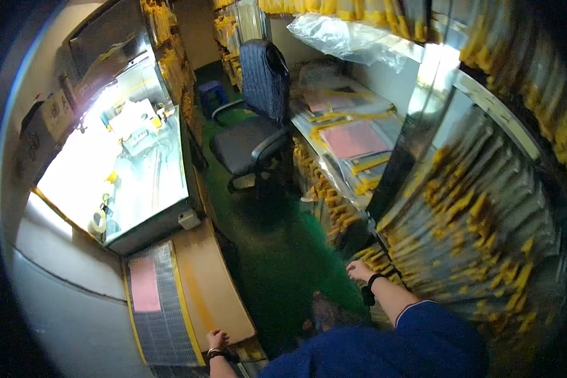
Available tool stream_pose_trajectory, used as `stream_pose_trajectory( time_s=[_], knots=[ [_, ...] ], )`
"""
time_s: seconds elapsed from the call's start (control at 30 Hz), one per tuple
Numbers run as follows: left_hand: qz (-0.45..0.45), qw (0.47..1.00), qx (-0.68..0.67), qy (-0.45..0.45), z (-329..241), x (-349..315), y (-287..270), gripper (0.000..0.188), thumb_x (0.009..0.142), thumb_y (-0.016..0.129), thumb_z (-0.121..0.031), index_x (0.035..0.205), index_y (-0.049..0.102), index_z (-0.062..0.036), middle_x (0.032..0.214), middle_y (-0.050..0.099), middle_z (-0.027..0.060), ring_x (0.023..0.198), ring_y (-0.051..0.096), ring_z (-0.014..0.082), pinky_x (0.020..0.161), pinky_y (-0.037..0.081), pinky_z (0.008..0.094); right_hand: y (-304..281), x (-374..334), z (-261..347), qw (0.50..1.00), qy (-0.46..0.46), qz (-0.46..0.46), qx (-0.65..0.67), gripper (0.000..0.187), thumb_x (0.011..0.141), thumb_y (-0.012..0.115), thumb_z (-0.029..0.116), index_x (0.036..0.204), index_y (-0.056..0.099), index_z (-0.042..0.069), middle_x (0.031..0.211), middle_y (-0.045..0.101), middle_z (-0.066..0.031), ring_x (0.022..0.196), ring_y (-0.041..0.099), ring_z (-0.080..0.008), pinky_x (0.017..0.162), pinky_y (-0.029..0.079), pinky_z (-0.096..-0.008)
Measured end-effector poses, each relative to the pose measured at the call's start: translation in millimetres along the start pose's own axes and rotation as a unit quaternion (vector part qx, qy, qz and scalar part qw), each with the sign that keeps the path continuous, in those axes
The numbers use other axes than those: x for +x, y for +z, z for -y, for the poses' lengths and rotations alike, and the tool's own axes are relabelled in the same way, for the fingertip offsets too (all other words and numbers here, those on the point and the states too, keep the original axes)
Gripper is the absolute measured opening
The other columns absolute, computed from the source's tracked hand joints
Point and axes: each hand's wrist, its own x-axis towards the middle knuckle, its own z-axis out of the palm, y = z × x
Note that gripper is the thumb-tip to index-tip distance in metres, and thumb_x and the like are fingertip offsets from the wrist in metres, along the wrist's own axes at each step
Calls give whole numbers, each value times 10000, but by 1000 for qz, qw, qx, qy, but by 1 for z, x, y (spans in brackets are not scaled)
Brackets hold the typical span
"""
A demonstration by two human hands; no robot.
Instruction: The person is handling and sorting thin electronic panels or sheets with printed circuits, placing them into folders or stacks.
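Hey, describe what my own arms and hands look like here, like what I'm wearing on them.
Both grips, left and right, look gloveless. A dark wristband circles your left wrist and a black wristband your right. Your right arm has a short navy sleeve with thin pale and reddish trim at the cuff; your left sleeve can't be made out.

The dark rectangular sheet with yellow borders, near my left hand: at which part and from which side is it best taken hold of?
Probably pinch the right yellow border of the dark rectangular sheet, coming from the right: the sheet looks thin and lies flat, and your left hand is beside that edge.
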Motion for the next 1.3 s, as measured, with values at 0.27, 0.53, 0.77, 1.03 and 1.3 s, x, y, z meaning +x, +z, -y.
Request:
stream_pose_trajectory(
  time_s=[0.27, 0.53, 0.77, 1.03, 1.3],
  knots=[
    [22, 995, 79, -53, -76, 45, 30, 100, 748, 547, -60, 800, 524, 23, 597, 547, 114, 463, 533, 185, 400, 428, 302, -10, 101, 64, 985, 46, 96, -134, 242, 686, 573, 88, 919, 632, 60, 803, 644, -97, 676, 615, -195, 625, 487, -328],
    [-101, 992, -35, -73, -88, 57, -5, 50, 703, 584, -115, 728, 547, -138, 531, 495, -13, 433, 454, 161, 376, 325, 314, -40, 203, 112, 985, 55, 57, -155, 254, 671, 539, 46, 894, 646, 103, 840, 639, -119, 790, 602, -259, 699, 474, -352],
    [-52, 980, -64, -183, -7, 74, -53, 101, 736, 524, -16, 640, 512, 12, 545, 523, 91, 464, 538, 204, 417, 451, 338, 11, 268, 147, 979, -78, 66, -177, 125, 732, 530, 52, 816, 616, 20, 668, 612, -115, 572, 595, -186, 507, 470, -312],
    [-158, 970, -153, -109, -98, 143, -10, 18, 752, 492, -10, 758, 508, -13, 599, 525, 96, 474, 550, 217, 395, 447, 337, -27, 275, 270, 951, 48, 145, -270, 136, 807, 509, 60, 881, 615, 19, 754, 621, -108, 612, 588, -193, 576, 476, -311],
    [-4, 970, 206, 133, -59, 279, -22, 71, 732, 557, -120, 674, 564, -80, 593, 567, 68, 482, 514, 188, 435, 423, 322, 14, 323, 400, 977, -165, 27, -131, 248, 748, 537, 102, 980, 615, 69, 981, 611, -143, 908, 581, -277, 790, 453, -355]
  ],
)
